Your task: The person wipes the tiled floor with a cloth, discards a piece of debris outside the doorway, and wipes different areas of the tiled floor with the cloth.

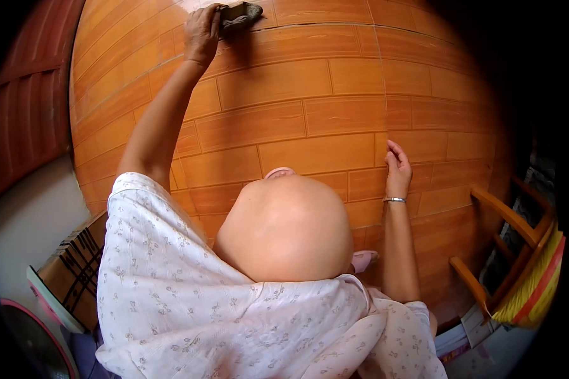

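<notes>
At the top left, my left hand (202, 33) reaches far out and grips one end of a dark grey shoe (239, 23). Its fingers are closed on the shoe, which is held at or just above the tiled floor; I cannot tell whether it touches. My right hand (398, 169), with a silver bracelet (395, 199) at the wrist, hangs over the floor on the right. Those fingers are loosely bent and apart, and nothing is in them.
Orange wood-look floor tiles (284, 120) spread ahead. A wooden stool or chair (506, 211) with a yellow and red woven part (537, 284) stands at right. A cardboard box (76, 271) is at lower left, below a dark red door (25, 126). Pink slippers (364, 260) are beneath me.
</notes>
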The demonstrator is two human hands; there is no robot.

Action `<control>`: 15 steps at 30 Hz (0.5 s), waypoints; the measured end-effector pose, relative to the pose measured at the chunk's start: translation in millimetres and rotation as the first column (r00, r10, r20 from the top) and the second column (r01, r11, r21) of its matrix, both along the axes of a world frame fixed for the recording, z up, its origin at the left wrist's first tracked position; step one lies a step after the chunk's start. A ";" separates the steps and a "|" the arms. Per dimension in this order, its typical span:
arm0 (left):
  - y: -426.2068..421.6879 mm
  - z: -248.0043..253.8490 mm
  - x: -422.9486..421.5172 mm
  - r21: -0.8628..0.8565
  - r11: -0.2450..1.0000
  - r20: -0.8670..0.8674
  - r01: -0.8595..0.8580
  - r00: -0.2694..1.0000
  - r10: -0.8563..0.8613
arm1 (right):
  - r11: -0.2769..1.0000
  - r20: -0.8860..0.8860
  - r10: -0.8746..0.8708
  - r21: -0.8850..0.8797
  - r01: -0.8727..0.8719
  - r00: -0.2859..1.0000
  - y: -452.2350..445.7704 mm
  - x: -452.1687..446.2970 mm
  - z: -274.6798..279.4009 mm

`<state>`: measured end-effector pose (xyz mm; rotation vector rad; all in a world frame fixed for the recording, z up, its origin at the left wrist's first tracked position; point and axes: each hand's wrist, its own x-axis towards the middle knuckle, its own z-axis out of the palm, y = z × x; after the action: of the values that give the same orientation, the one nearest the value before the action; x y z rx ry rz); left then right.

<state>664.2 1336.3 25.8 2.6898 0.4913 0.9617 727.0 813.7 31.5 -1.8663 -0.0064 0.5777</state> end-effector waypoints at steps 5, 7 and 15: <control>-97.8 59.3 -75.7 -0.090 0.994 -0.047 0.055 0.997 -0.059 | 0.999 -0.106 -0.043 -0.027 0.040 0.993 5.4 1.4 -0.5; -145.7 60.5 -119.0 -0.163 0.986 -0.237 0.030 0.969 -0.069 | 0.999 -0.127 -0.038 -0.032 0.034 0.991 8.8 0.6 -0.7; -211.3 -24.3 -182.9 -0.211 0.968 -0.696 0.135 0.675 -0.245 | 0.999 -0.105 0.029 0.023 -0.027 0.994 22.3 2.0 -10.2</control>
<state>481.3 1125.0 1.5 2.8168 0.3694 -0.2382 729.0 836.0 21.3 -1.8158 0.0307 0.6923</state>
